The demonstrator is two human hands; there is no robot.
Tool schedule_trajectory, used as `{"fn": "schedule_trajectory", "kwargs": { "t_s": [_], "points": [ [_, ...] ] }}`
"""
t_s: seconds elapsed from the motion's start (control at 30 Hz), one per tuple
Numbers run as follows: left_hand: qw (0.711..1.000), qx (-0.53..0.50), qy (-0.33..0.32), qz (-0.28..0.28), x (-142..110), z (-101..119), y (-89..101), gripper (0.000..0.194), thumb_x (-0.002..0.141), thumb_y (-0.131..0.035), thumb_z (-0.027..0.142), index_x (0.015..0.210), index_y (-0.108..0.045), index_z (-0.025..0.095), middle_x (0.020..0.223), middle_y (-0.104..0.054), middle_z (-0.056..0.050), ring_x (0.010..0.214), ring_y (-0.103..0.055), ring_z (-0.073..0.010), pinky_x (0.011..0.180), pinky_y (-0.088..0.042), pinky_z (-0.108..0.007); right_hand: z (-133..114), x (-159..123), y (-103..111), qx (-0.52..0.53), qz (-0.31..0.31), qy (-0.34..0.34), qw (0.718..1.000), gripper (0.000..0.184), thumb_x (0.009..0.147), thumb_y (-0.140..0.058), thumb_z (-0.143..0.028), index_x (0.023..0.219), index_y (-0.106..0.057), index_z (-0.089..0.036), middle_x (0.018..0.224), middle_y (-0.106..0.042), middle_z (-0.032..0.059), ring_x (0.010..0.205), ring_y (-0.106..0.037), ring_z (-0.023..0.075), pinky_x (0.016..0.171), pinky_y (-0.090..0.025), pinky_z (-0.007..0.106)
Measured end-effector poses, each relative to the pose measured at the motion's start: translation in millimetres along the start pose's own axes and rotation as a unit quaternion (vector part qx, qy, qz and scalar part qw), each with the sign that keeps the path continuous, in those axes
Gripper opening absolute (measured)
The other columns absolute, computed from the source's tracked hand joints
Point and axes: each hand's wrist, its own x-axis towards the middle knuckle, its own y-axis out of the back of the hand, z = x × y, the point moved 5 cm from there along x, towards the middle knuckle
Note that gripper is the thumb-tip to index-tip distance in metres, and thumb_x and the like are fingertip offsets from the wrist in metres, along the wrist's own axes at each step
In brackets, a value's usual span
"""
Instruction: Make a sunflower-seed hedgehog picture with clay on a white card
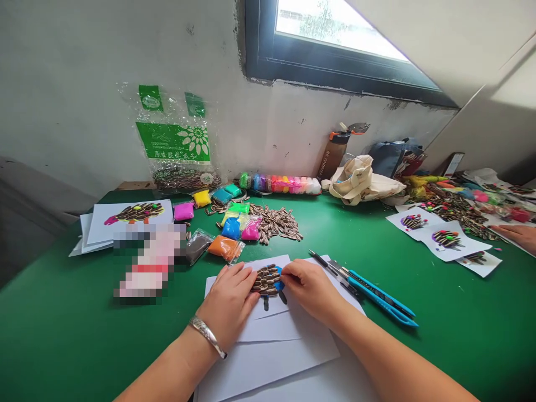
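A seed picture [265, 280], rows of striped sunflower seeds on blue clay, lies on a white card [272, 321] atop a stack of white sheets. My left hand [229, 302], with a silver bracelet on its wrist, rests flat on the card, fingers touching the left edge of the seeds. My right hand [309, 286] is curled, its fingertips pinched at the right edge of the seed patch by the blue clay. What the pinch holds is too small to make out.
A pile of sunflower seeds [276, 221] and small bags of coloured clay [231, 228] lie behind the card. Blue craft knives and a pen [372, 293] lie to the right. Finished seed cards [448, 240] and another person's hand [517, 234] are at far right. A cloth bag [360, 181] and bottle [335, 153] stand by the wall.
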Motion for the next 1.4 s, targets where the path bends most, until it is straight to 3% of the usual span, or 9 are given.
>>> {"fn": "schedule_trajectory", "kwargs": {
  "t_s": [0.1, 0.2, 0.37, 0.73, 0.9, 0.97, 1.1, 1.2, 1.4],
  "points": [
    [1.000, -0.001, 0.003, -0.002, 0.2, 0.0, 0.2, 0.031, 0.085, -0.051, 0.021, 0.115, -0.061, 0.017, 0.117, -0.065, -0.010, 0.117, -0.052, -0.0307, 0.102, -0.039, -0.055, 11.3, 13.6, 15.8, -0.030, 0.037, -0.009, 0.999, 0.021, 0.085, -0.048, -0.015, 0.078, -0.067, -0.018, 0.072, -0.063, 0.0009, 0.068, -0.055, 0.0124, 0.063, -0.037, 0.021],
    [1.000, -0.001, 0.007, -0.010, 0.4, -0.1, 0.7, 0.032, 0.085, -0.052, 0.020, 0.115, -0.061, 0.016, 0.117, -0.065, -0.010, 0.117, -0.053, -0.0310, 0.101, -0.039, -0.056, 23.6, 36.4, 23.5, -0.163, 0.038, -0.009, 0.986, 0.027, 0.086, -0.043, -0.013, 0.079, -0.068, -0.019, 0.075, -0.064, 0.0020, 0.069, -0.055, 0.0133, 0.061, -0.035, 0.022],
    [1.000, -0.002, 0.006, -0.002, -0.9, -0.5, 0.9, 0.032, 0.085, -0.052, 0.020, 0.115, -0.061, 0.017, 0.117, -0.065, -0.011, 0.117, -0.053, -0.0306, 0.101, -0.040, -0.055, 36.4, 67.2, 16.8, -0.227, 0.040, -0.004, 0.973, 0.029, 0.085, -0.043, -0.012, 0.068, -0.066, -0.017, 0.074, -0.062, 0.0076, 0.071, -0.053, 0.0177, 0.060, -0.032, 0.026],
    [1.000, -0.004, 0.013, -0.005, -1.6, -0.6, -0.3, 0.032, 0.085, -0.052, 0.020, 0.116, -0.059, 0.018, 0.119, -0.064, -0.010, 0.118, -0.052, -0.0303, 0.102, -0.038, -0.055, 30.9, 65.1, 6.5, -0.251, 0.044, -0.029, 0.967, 0.024, 0.082, -0.041, -0.001, 0.080, -0.060, -0.016, 0.089, -0.061, 0.0126, 0.084, -0.052, 0.0219, 0.071, -0.036, 0.029],
    [1.000, -0.004, 0.012, -0.021, 0.1, 0.3, 0.6, 0.032, 0.085, -0.051, 0.019, 0.117, -0.059, 0.015, 0.120, -0.064, -0.011, 0.118, -0.051, -0.0316, 0.102, -0.038, -0.057, 5.1, 37.1, 28.7, -0.189, 0.066, -0.039, 0.979, 0.022, 0.095, -0.034, -0.019, 0.090, -0.055, -0.020, 0.077, -0.060, 0.0034, 0.068, -0.051, 0.0157, 0.063, -0.037, 0.025],
    [1.000, -0.008, 0.009, -0.015, 0.2, 0.1, 0.5, 0.032, 0.085, -0.051, 0.019, 0.116, -0.059, 0.016, 0.119, -0.064, -0.011, 0.118, -0.051, -0.0313, 0.102, -0.038, -0.057, -3.6, 20.6, 31.2, -0.012, 0.053, -0.034, 0.998, 0.020, 0.095, -0.038, -0.027, 0.088, -0.055, -0.021, 0.073, -0.059, -0.0002, 0.063, -0.051, 0.0130, 0.061, -0.038, 0.023],
    [1.000, -0.004, 0.005, -0.018, 0.0, -0.8, -0.7, 0.032, 0.086, -0.051, 0.021, 0.117, -0.059, 0.016, 0.121, -0.063, -0.011, 0.119, -0.050, -0.0310, 0.102, -0.037, -0.056, -3.7, -4.4, 12.3, 0.207, -0.034, -0.111, 0.971, 0.016, 0.087, -0.047, -0.028, 0.079, -0.058, -0.020, 0.063, -0.057, -0.0028, 0.057, -0.051, 0.0110, 0.053, -0.036, 0.021],
    [1.000, 0.001, 0.008, -0.027, 0.8, -0.7, -0.2, 0.033, 0.086, -0.051, 0.020, 0.117, -0.059, 0.015, 0.121, -0.063, -0.011, 0.119, -0.051, -0.0311, 0.103, -0.038, -0.056, -0.2, -9.9, 0.3, 0.239, -0.052, -0.138, 0.960, 0.012, 0.083, -0.049, -0.024, 0.076, -0.057, -0.019, 0.062, -0.056, -0.0036, 0.055, -0.048, 0.0102, 0.050, -0.034, 0.020],
    [1.000, 0.007, 0.005, -0.030, 1.3, 0.7, 1.0, 0.033, 0.086, -0.052, 0.019, 0.117, -0.059, 0.013, 0.121, -0.063, -0.012, 0.119, -0.051, -0.0320, 0.102, -0.038, -0.057, -1.0, -6.3, -0.5, 0.202, -0.057, -0.124, 0.970, 0.011, 0.079, -0.048, -0.019, 0.071, -0.055, -0.019, 0.065, -0.057, -0.0033, 0.061, -0.048, 0.0106, 0.054, -0.033, 0.020]
  ]
}}
